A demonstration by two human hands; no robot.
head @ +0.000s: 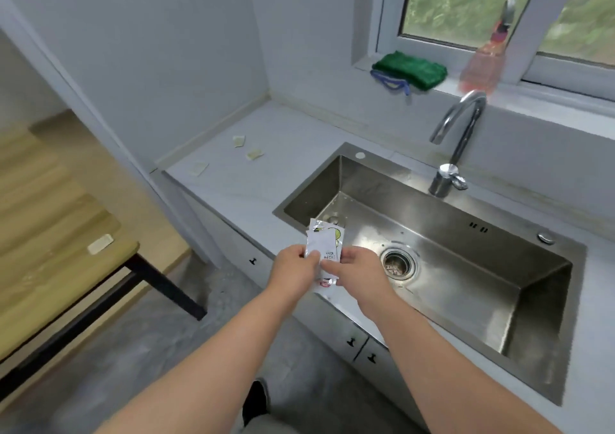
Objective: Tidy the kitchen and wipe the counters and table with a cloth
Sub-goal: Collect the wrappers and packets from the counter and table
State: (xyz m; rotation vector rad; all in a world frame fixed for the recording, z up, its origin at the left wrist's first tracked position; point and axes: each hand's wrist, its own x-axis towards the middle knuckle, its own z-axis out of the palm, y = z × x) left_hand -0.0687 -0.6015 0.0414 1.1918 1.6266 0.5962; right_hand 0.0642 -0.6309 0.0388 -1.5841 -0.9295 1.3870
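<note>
Both my hands hold white printed sachets (325, 243) above the front left corner of the steel sink (466, 303). My left hand (294, 268) pinches them from the left, my right hand (361, 272) from the right and below. Three small pale packets (254, 154) lie on the white counter (239, 187) left of the sink. A green cloth (411, 67) sits folded on the window sill at the back. Another pale packet (100, 244) lies on the wooden table (50, 233) at the left.
A curved tap (457, 140) stands behind the sink. A pink spray bottle (482, 64) is on the sill beside the cloth. The sink drain (397, 263) holds some debris. Cabinet doors with dark knobs run below the counter.
</note>
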